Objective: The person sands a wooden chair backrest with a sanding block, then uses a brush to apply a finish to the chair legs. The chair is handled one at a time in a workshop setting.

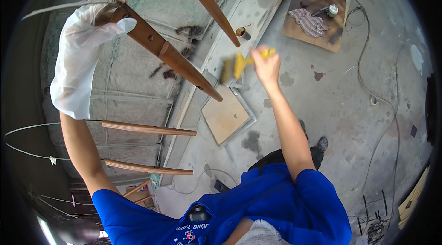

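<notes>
My left hand, in a loose white plastic glove, is raised at the upper left. It grips the upper end of a brown wooden furniture leg, which has holes and a notch in it. A bent wire runs out from the held end. My bare right hand is closed round the yellow handle of a paintbrush. The brush is smeared by motion, with its dark bristles pointing left. It is apart from the held leg, to the right of its lower part.
Another brown leg hangs beyond; two lighter pieces hang nearer me. A can stands on the long ledge. A stained board carries a striped cloth and cans. Hoses cross the floor.
</notes>
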The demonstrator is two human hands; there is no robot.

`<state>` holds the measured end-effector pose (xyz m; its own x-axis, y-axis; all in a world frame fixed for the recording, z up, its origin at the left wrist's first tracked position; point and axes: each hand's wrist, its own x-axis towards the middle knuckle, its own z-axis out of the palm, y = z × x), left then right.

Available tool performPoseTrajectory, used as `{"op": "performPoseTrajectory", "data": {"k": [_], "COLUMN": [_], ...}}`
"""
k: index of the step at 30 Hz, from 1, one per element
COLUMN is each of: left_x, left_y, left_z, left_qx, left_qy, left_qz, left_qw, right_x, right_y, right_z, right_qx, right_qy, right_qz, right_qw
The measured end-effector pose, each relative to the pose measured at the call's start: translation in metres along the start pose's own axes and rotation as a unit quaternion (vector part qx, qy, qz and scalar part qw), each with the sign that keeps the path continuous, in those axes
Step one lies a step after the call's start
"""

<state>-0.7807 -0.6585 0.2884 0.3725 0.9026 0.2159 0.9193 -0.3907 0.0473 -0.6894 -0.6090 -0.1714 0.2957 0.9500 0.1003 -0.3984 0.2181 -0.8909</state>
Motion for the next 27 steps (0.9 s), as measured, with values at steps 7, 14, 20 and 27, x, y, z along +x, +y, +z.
{"op": "performPoseTrajectory", "data": {"k": [7,14,20,27], "left_x": [0.027,0.062,0.100,0.097], "left_y": [0.005,0.013,0.027,0.077], "left_z": [0.004,0.005,0.009,0.009], "left_qx": [-0.005,0.165,0.269,-0.026], "left_qy": [-0.009,-0.021,-0.023,-0.038], "left_qz": [0.058,0.106,0.120,-0.014], "left_qw": [0.998,0.980,0.955,0.999], "right_x": [0.058,-0.076,-0.026,0.080], "right_y": [-0.140,0.121,0.022,-0.262], "right_z": [0.013,-0.048,-0.027,0.013], "right_qx": [0.574,0.164,-0.166,0.187], "right_qy": [-0.077,0.171,0.150,0.149], "right_qz": [0.044,0.289,-0.011,-0.290], "right_qw": [0.814,0.927,0.975,0.927]}}
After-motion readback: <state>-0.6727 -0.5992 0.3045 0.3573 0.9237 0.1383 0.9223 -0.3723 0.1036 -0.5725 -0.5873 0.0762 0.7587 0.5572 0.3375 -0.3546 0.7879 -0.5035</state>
